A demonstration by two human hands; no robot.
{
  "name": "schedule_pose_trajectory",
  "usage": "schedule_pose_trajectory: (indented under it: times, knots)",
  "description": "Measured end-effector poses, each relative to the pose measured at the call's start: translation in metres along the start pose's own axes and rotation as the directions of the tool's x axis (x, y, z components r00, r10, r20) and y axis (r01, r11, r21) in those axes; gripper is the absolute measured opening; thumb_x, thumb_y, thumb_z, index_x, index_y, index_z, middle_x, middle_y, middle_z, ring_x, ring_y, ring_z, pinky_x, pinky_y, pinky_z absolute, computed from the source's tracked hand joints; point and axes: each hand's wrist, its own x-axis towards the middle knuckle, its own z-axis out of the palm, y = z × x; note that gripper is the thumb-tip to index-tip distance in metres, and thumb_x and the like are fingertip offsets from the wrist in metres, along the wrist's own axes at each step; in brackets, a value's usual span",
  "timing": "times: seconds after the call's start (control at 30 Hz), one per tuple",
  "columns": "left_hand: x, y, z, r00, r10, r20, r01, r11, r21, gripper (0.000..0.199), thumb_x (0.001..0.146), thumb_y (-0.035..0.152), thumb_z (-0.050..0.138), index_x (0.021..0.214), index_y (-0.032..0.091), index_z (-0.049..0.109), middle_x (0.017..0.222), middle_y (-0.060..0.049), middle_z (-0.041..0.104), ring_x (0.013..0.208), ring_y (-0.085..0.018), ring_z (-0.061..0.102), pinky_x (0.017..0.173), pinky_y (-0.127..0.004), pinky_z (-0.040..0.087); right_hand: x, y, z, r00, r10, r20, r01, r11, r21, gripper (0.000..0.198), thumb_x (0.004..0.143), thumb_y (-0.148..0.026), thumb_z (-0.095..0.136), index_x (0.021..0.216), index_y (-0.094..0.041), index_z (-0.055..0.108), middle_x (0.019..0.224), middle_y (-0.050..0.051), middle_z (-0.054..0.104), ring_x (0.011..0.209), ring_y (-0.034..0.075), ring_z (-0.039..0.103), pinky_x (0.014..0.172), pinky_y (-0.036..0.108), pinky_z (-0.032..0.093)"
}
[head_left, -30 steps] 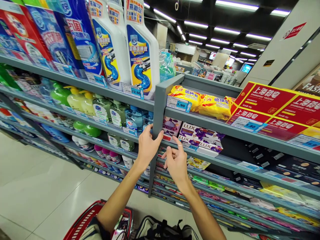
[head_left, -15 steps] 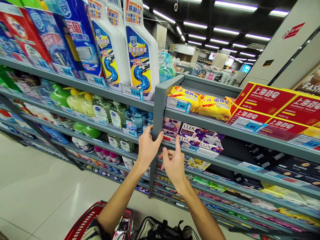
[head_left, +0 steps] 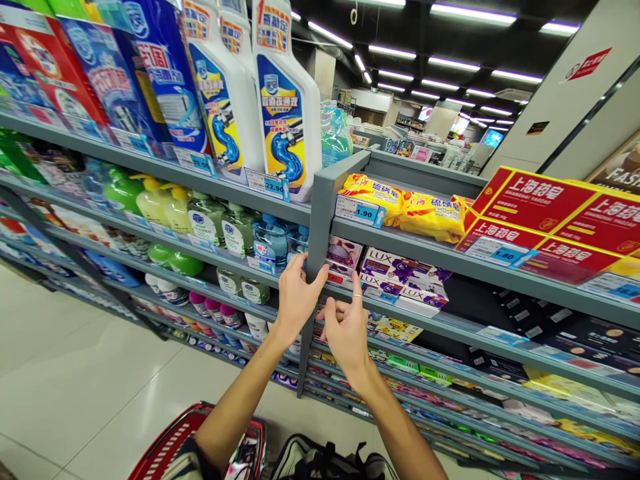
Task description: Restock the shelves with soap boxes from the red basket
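Grey metal, the upright shelf post (head_left: pixel 320 210) stands between the thumb and fingers of the left hand (head_left: pixel 296 297), which is half open around its front edge; how firmly it presses cannot be told. Just beside it, the right hand (head_left: pixel 349 330) holds nothing: its ringed index finger points up, the others curl loosely. That fingertip lies at the lip of the grey shelf (head_left: pixel 450 323), near the purple-and-white cardboard boxes marked LUX (head_left: pixel 400 275); whether it touches is unclear. Below, a red plastic shopping basket (head_left: pixel 170 443) shows partly behind the left forearm (head_left: pixel 240 407), near a black-and-cream fabric bag (head_left: pixel 295 457). A blue-and-white price label (head_left: pixel 381 295) hides part of the LUX fronts. Across the post stand blue plastic bottles (head_left: pixel 270 243); above the boxes, yellow plastic packets (head_left: pixel 433 213) lie beside stacked red-and-yellow cardboard cartons (head_left: pixel 540 200), and tall white plastic bottles (head_left: pixel 290 107) rise left of the post. Farther back, white strip lights (head_left: pixel 473 13) line the dark ceiling (head_left: pixel 395 27).
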Motion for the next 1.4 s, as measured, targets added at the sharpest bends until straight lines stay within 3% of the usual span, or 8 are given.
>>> schedule_pose_trajectory:
  times: [0.33, 0.57, 0.8, 1.07, 1.4]
  knots:
    - [-0.001, 0.0, 0.001, 0.999, -0.028, 0.026, 0.031, 0.993, -0.113, 0.019, 0.094, 0.033, 0.066, 0.107, 0.019, 0.068, 0.094, -0.001, 0.066, 0.069, -0.013, 0.052, 0.062, -0.025, 0.039, -0.002, 0.002, 0.004, 1.0, 0.006, 0.001, -0.006, 1.0, 0.03, 0.094, 0.1, -0.037, 0.057, 0.169, -0.02, -0.003, 0.07, -0.006, 0.069, 0.04, 0.009, 0.052, 0.039, 0.019, 0.048]
    - [0.0, -0.003, 0.002, 0.998, -0.051, 0.022, 0.053, 0.994, -0.099, 0.022, 0.092, 0.034, 0.069, 0.108, 0.019, 0.069, 0.084, 0.001, 0.063, 0.061, -0.012, 0.045, 0.059, -0.025, 0.037, -0.015, 0.007, 0.004, 0.998, -0.063, -0.001, 0.063, 0.998, 0.026, 0.092, 0.1, -0.038, 0.058, 0.169, -0.019, 0.0, 0.068, -0.006, 0.067, 0.042, 0.008, 0.052, 0.041, 0.017, 0.046]
    - [0.003, -0.001, 0.0, 0.994, -0.093, 0.049, 0.099, 0.984, -0.147, 0.023, 0.088, 0.035, 0.071, 0.103, 0.018, 0.07, 0.083, 0.0, 0.065, 0.063, -0.012, 0.049, 0.061, -0.025, 0.041, -0.033, 0.022, -0.021, 0.997, -0.021, -0.081, 0.022, 1.0, 0.01, 0.084, 0.102, -0.043, 0.057, 0.168, -0.023, 0.01, 0.07, -0.006, 0.069, 0.044, 0.009, 0.053, 0.043, 0.019, 0.049]
    - [0.009, -0.012, 0.001, 0.984, -0.121, 0.134, 0.154, 0.95, -0.271, 0.032, 0.085, 0.041, 0.073, 0.106, 0.018, 0.068, 0.085, -0.002, 0.071, 0.069, -0.015, 0.059, 0.066, -0.025, 0.048, -0.039, 0.028, -0.043, 0.989, 0.006, -0.15, -0.008, 1.0, -0.013, 0.084, 0.103, -0.046, 0.057, 0.168, -0.023, 0.01, 0.07, -0.005, 0.068, 0.045, 0.009, 0.052, 0.043, 0.02, 0.049]
    - [0.011, -0.009, -0.004, 0.978, -0.136, 0.157, 0.178, 0.938, -0.298, 0.03, 0.082, 0.042, 0.079, 0.098, 0.017, 0.072, 0.079, -0.002, 0.068, 0.066, -0.015, 0.057, 0.06, -0.025, 0.045, -0.038, 0.037, -0.061, 0.982, -0.064, -0.178, 0.048, 0.995, -0.092, 0.075, 0.104, -0.045, 0.055, 0.167, -0.025, 0.02, 0.073, -0.004, 0.07, 0.046, 0.011, 0.053, 0.046, 0.023, 0.049]
